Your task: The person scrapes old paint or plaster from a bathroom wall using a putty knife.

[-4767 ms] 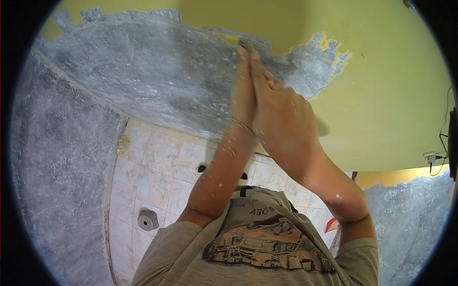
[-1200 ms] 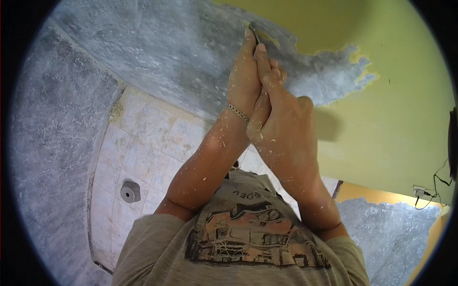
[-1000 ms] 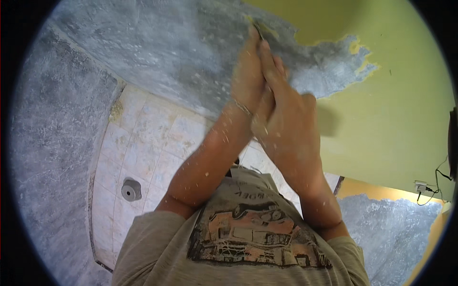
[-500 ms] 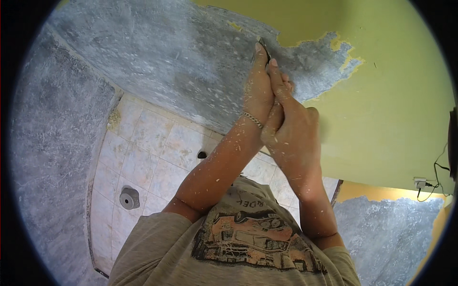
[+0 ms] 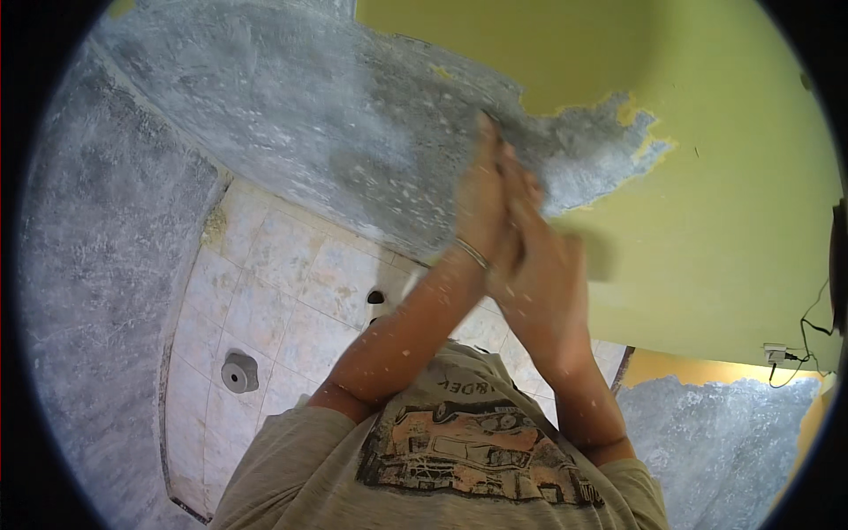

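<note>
My left hand (image 5: pixel 480 208), with a chain bracelet on its wrist, is raised in front of the wall, blurred by motion. My right hand (image 5: pixel 543 269) presses against it, and the fingers of both point up the wall together. A thin dark scraper blade (image 5: pixel 492 115) shows at the fingertips; the rest of it is hidden between my hands. It meets the bared grey patch of the wall (image 5: pixel 389 115), close to the ragged edge of the yellow-green paint (image 5: pixel 689 221). Pale flakes dot both forearms.
A pale tiled floor (image 5: pixel 274 300) lies below, with a grey round object (image 5: pixel 238 373) on it. Another grey wall (image 5: pixel 97 291) stands at the left. Toward the right edge, a plug and socket (image 5: pixel 775 352) with a dark cable (image 5: pixel 808 331) sit on the painted wall.
Both hands have moved lower in the view, still pressed together with the blade. The wall's paint edge also sits slightly lower in view.
</note>
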Tool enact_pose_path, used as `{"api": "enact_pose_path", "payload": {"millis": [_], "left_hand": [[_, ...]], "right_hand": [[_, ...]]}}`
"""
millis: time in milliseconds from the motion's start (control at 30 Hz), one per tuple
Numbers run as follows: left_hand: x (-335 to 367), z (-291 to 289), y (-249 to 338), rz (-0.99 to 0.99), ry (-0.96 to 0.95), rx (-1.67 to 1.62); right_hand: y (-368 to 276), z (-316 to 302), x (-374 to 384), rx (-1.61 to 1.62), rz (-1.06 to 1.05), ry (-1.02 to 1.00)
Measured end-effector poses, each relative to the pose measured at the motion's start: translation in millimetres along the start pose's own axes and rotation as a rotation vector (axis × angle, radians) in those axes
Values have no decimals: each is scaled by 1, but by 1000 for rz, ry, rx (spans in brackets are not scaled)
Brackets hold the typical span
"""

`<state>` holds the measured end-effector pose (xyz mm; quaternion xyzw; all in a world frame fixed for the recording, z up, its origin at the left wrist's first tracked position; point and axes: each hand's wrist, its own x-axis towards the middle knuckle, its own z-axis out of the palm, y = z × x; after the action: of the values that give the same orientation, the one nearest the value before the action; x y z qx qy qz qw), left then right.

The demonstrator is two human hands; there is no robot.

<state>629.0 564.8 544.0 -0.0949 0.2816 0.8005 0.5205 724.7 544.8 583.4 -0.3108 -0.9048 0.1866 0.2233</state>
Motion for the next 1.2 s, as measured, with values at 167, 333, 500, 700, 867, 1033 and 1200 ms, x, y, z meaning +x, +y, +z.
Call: {"api": "enact_pose_path", "payload": {"millis": [167, 333, 500, 700, 867, 1033, 1200], "left_hand": [[5, -1, 17, -16, -52, 1], [-3, 2, 27, -4, 53, 66], [1, -1, 43, -12, -99, -10], [12, -8, 55, 19, -142, 12], [6, -1, 51, 19, -68, -17], [16, -12, 57, 29, -69, -85], [17, -18, 68, 110, -160, 0]], "right_hand": [[-2, 7, 14, -32, 39, -19], [-16, -1, 5, 1, 63, -17], [-25, 7, 18, 8, 23, -14], [-37, 9, 29, 0, 75, -17], [-36, 15, 20, -34, 23, 51], [-27, 29, 21, -20, -19, 44], [-40, 33, 32, 28, -89, 132]]}}
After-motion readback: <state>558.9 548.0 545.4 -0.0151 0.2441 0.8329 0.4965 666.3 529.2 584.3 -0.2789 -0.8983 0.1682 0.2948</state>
